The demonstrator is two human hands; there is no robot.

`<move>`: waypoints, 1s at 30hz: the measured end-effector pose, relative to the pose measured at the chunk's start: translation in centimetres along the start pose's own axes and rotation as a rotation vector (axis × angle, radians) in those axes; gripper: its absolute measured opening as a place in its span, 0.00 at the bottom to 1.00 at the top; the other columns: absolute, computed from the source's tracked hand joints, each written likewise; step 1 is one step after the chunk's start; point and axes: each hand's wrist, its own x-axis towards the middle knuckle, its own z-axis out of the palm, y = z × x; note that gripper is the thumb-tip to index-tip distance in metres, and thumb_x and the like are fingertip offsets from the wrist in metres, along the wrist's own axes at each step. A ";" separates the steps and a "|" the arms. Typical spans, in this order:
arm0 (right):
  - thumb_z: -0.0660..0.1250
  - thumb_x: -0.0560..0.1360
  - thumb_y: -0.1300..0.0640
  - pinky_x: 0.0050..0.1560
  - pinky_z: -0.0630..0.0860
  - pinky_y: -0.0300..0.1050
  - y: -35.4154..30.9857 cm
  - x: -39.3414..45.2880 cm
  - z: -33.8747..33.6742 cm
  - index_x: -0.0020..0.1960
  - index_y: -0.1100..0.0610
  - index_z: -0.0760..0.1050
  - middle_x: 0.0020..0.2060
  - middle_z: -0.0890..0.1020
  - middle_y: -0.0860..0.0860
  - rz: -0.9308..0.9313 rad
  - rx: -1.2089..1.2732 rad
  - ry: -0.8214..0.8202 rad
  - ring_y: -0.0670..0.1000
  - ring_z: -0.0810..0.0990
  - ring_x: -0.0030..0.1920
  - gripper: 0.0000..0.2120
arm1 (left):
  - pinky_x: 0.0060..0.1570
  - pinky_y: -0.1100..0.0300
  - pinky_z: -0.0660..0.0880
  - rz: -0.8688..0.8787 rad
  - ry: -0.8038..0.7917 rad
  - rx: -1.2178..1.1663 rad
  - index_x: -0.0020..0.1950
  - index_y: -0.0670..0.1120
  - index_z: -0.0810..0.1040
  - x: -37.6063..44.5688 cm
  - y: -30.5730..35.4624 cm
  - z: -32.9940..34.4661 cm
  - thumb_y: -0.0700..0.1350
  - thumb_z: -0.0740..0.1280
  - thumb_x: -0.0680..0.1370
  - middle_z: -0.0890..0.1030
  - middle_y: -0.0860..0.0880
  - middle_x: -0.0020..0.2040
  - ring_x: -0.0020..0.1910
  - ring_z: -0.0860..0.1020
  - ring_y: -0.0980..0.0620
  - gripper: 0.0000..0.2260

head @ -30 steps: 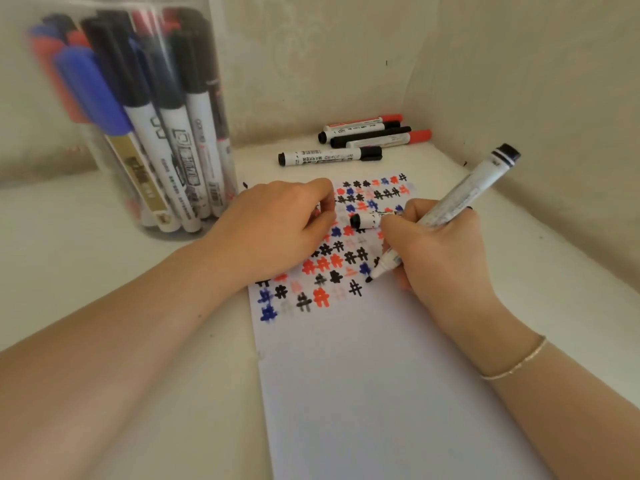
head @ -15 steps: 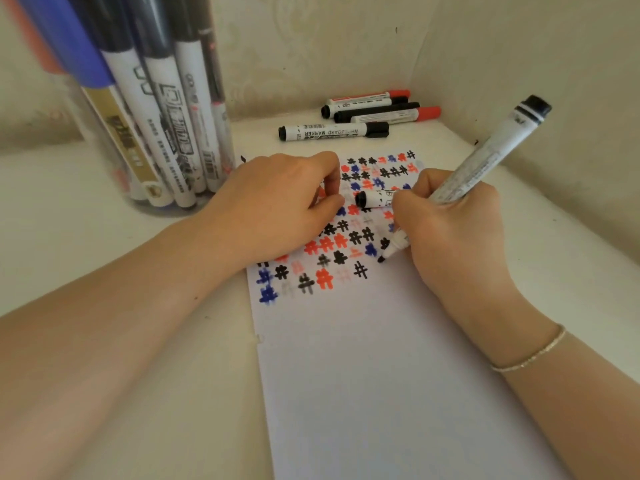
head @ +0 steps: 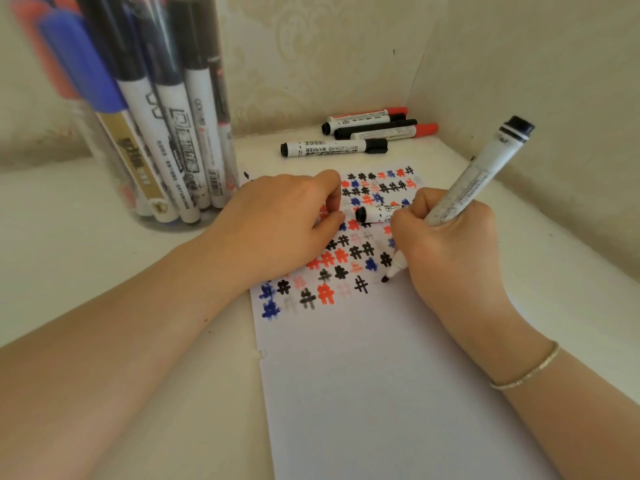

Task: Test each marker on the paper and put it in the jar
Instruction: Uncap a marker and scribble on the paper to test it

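Fingers: our right hand (head: 450, 251) is gripping the black marker (head: 474, 181), curled round its barrel, tip touching the paper (head: 363, 375).
Left hand (head: 277, 230): we are resting it on the paper, fingers curled, holding nothing we can make out.
Cap (head: 372, 214): we are seeing it lying between our hands on the marks.
Jar (head: 145, 109): we are keeping it at far left, full of markers.
Loose markers (head: 363, 133): four are lying beyond the paper by the wall.
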 end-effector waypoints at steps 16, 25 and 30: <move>0.64 0.69 0.68 0.23 0.62 0.38 0.4 0.3 -0.1 0.33 0.73 0.64 0.28 0.67 0.67 0.066 0.080 0.001 0.54 0.62 0.29 0.12 | 0.28 0.61 0.65 0.011 0.016 0.035 0.50 0.52 0.69 0.0 0.1 0.1 0.53 0.58 0.80 0.69 0.57 0.30 0.29 0.69 0.59 0.06; 0.63 0.70 0.68 0.22 0.60 0.31 0.2 0.1 0.1 0.29 0.58 0.58 0.25 0.60 0.54 -0.001 -0.021 -0.029 0.45 0.58 0.23 0.17 | 0.28 0.61 0.64 0.003 0.013 0.034 0.51 0.52 0.69 0.0 0.3 -0.2 0.53 0.58 0.80 0.69 0.56 0.29 0.29 0.69 0.59 0.06; 0.67 0.71 0.66 0.23 0.64 0.38 0.6 0.5 -0.4 0.29 0.63 0.65 0.22 0.69 0.61 0.078 0.216 0.025 0.50 0.64 0.22 0.16 | 0.30 0.60 0.68 -0.001 0.051 -0.044 0.52 0.49 0.70 -0.2 0.6 -0.1 0.51 0.53 0.80 0.72 0.55 0.33 0.31 0.71 0.58 0.10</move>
